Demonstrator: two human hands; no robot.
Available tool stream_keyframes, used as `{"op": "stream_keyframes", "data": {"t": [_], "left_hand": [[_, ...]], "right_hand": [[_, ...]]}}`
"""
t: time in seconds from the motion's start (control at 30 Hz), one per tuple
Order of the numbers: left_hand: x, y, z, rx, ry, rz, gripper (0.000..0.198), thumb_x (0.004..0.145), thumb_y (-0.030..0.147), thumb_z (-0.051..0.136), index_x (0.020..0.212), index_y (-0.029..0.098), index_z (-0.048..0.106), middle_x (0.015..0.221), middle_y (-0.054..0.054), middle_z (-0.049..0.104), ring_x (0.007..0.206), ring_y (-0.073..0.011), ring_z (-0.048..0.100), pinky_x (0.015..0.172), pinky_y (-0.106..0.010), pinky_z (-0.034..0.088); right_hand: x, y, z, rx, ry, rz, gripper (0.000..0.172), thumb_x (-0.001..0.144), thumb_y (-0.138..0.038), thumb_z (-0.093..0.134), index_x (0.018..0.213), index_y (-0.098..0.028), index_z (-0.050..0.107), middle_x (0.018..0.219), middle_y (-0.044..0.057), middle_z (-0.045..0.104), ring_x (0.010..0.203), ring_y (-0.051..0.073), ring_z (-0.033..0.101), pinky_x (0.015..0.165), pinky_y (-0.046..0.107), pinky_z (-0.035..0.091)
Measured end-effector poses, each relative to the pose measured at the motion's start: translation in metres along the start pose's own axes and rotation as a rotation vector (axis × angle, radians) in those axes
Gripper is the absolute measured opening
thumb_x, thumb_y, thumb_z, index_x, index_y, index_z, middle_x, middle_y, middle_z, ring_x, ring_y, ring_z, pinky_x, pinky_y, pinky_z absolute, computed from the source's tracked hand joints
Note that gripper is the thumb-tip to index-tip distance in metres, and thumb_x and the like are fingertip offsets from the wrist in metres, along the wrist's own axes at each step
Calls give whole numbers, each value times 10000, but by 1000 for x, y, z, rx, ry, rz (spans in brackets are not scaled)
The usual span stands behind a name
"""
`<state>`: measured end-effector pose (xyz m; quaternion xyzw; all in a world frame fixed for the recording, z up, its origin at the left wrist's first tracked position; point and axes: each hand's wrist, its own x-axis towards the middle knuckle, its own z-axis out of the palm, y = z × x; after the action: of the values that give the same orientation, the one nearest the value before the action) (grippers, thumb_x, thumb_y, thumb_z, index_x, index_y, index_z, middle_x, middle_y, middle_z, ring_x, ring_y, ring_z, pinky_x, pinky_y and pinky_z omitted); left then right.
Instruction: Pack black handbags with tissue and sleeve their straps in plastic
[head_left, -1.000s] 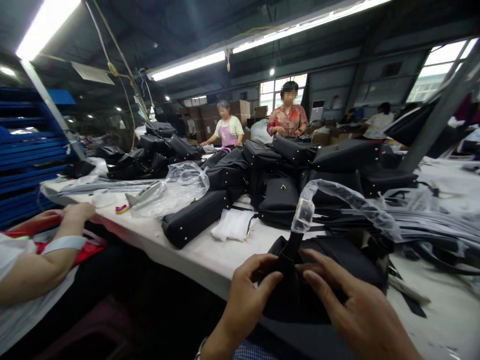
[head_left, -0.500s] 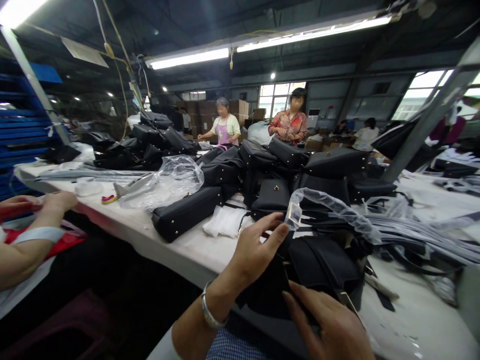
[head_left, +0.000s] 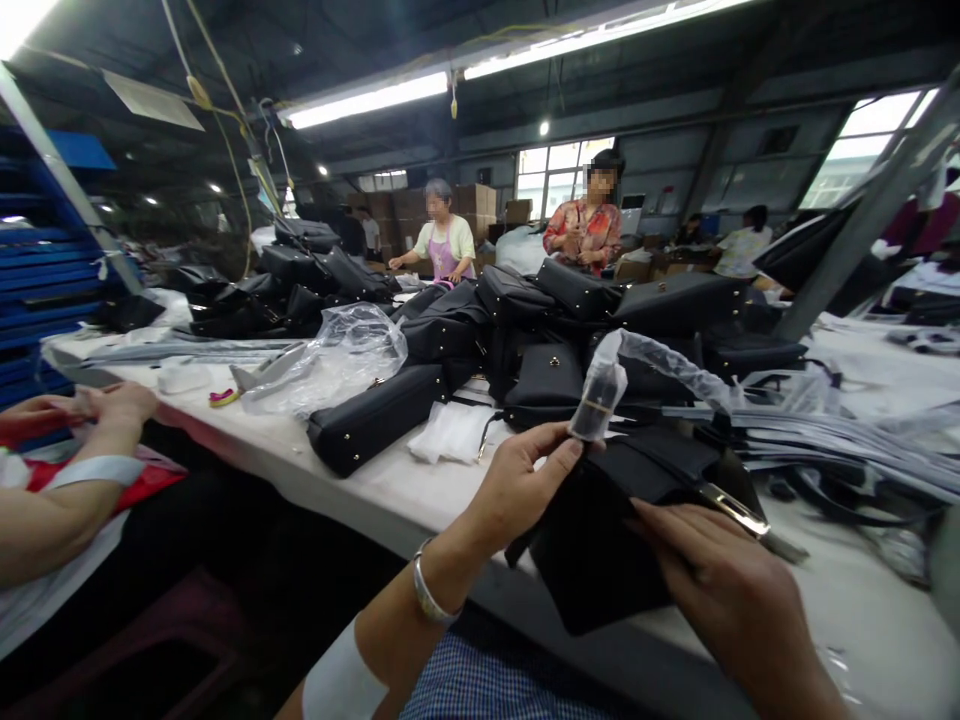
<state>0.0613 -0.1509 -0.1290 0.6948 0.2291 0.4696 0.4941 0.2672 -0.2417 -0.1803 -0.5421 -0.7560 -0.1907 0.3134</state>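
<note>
My left hand (head_left: pixel 525 480), a bangle on its wrist, is closed in a pinch at the lower end of a strap wrapped in clear plastic (head_left: pixel 602 390). The strap arches up and away to the right over the bags. Below it, a black handbag (head_left: pixel 592 545) hangs tilted over the table's front edge. My right hand (head_left: pixel 731 580) is closed on the bag's right side, its fingertips partly hidden behind it. A shiny gold metal piece (head_left: pixel 739 508) shows just beyond the right knuckles.
Black handbags (head_left: pixel 442 320) are heaped across the white table (head_left: pixel 277 455). Crumpled clear plastic (head_left: pixel 337 360), a white packet (head_left: pixel 450 432) and grey strips (head_left: pixel 832 450) lie about. At left are a co-worker's hands (head_left: pixel 124 405); two people stand across the table.
My right hand has moved up and right with the handbag, showing more of its dark face. The plastic-wrapped strap end has risen and turned in my left hand. The gold piece is now more visible.
</note>
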Motion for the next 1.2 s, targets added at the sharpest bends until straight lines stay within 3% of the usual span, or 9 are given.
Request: {"op": "stream_keyframes", "data": {"t": [0.2,0.4,0.5,0.57,0.67,0.73,0.93,1.2], "left_hand": [[-25,-36,2,-10,222,-67,284,923,332,639,1158,180,682,1163,-95,698,1102,-224,643,924,-317,536],[-57,-41,18,-8,200,-170,172,888,294,679,1015,188,726,1000,-67,718,960,-217,671,865,-313,533],[-57,-35,20,-63,185,-225,290,957,408,568,1009,185,745,955,-71,728,895,-209,673,796,-297,528],[-55,-31,18,-78,161,-254,301,929,429,611,1040,185,746,981,-73,735,861,-204,673,770,-292,531],[-55,-28,14,-46,100,-267,277,826,314,753,1077,198,745,1026,-63,745,883,-209,680,804,-297,534],[-55,-29,13,-41,85,-256,236,815,244,754,1048,200,761,1002,-61,751,900,-214,684,818,-299,535],[-48,-38,18,-25,175,-140,113,804,150,732,889,193,791,937,-63,730,906,-203,671,849,-292,520],[-43,-42,24,60,211,-116,98,772,164,766,856,206,793,925,-51,663,875,-185,641,758,-262,524]], "right_hand": [[1,0,-11,42,-26,61,335,981,-432,505,976,-230,771,872,64,778,836,282,731,745,406,599],[7,-19,-19,80,-145,272,511,939,-628,478,1128,-231,738,1024,68,785,879,303,757,734,421,639],[18,-33,-14,37,-170,350,543,939,-602,458,1180,-197,729,1023,100,782,870,328,759,723,429,644],[23,-38,-11,29,-172,391,520,927,-559,480,1196,-188,726,1001,111,784,833,337,762,691,434,644],[25,-39,-10,127,-213,458,471,894,-499,525,1214,-212,719,1008,85,785,850,335,761,710,451,644],[25,-36,-12,232,-250,486,442,873,-465,552,1198,-221,725,1044,66,779,914,329,752,768,456,639],[28,-31,-16,474,-271,507,337,882,-385,588,1136,-232,749,1118,48,762,1027,293,721,935,413,582],[19,-26,-5,492,-192,587,369,841,-437,688,1132,-219,753,1105,68,765,1043,325,711,926,422,581]]}}
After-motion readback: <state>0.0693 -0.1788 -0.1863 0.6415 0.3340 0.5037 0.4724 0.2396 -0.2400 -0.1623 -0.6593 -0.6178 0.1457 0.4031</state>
